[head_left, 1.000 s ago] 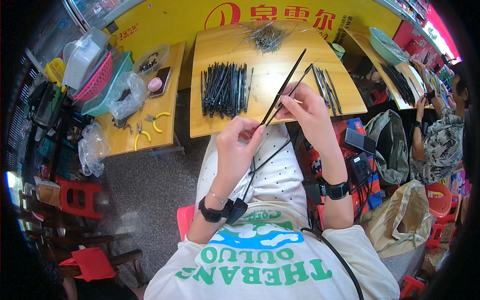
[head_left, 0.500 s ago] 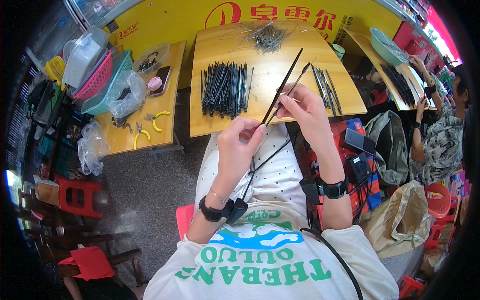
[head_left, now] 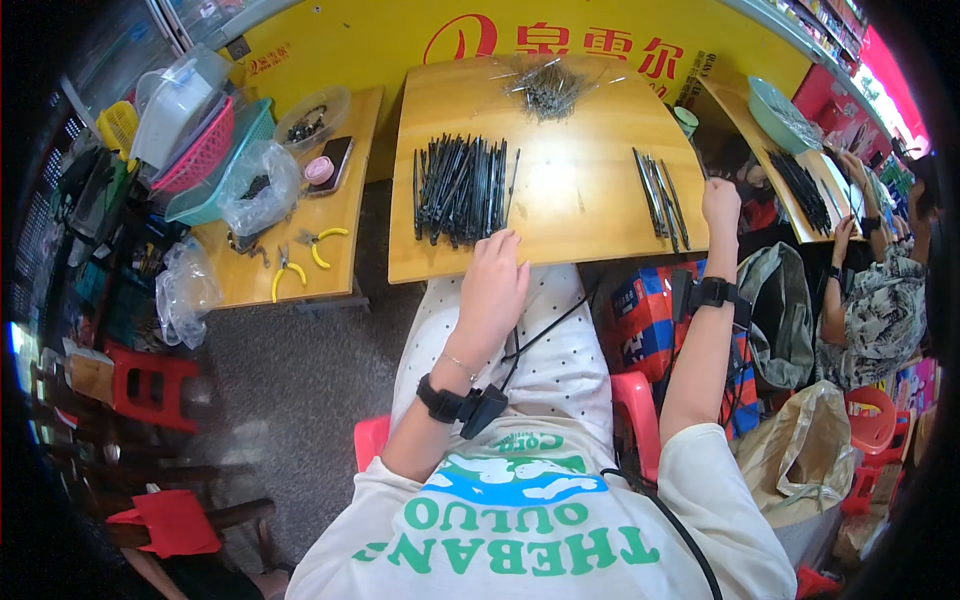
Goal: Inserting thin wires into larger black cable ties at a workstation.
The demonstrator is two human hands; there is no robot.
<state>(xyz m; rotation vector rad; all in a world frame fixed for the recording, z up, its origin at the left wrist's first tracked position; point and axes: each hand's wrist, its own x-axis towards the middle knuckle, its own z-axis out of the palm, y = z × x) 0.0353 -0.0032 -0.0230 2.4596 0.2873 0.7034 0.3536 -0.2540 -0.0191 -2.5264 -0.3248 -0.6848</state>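
My left hand (head_left: 492, 284) lies at the front edge of the wooden table (head_left: 580, 200), fingers stretched toward the lower ends of a dense pile of thin black sticks (head_left: 460, 190). I see nothing in it. Beyond the table's right edge is my right hand (head_left: 721, 207), its fingers curled closed. Whatever it may hold is hidden. A small group of similar black sticks (head_left: 662, 200) lies on the right part of the tabletop. Farther back sits a tangled heap of thin metal wires (head_left: 548, 90).
On the left side table are yellow-handled pliers (head_left: 288, 275), a phone (head_left: 333, 165), a plastic bag (head_left: 262, 190) and stacked baskets (head_left: 200, 150). At right stand a table with a green basin (head_left: 782, 115) and open bags (head_left: 800, 440). Another person (head_left: 875, 300) works there.
My hands have moved apart from the black sticks held between them. The right swung out past the table's right edge; the left dropped to the front edge. Those held sticks no longer show in my hands.
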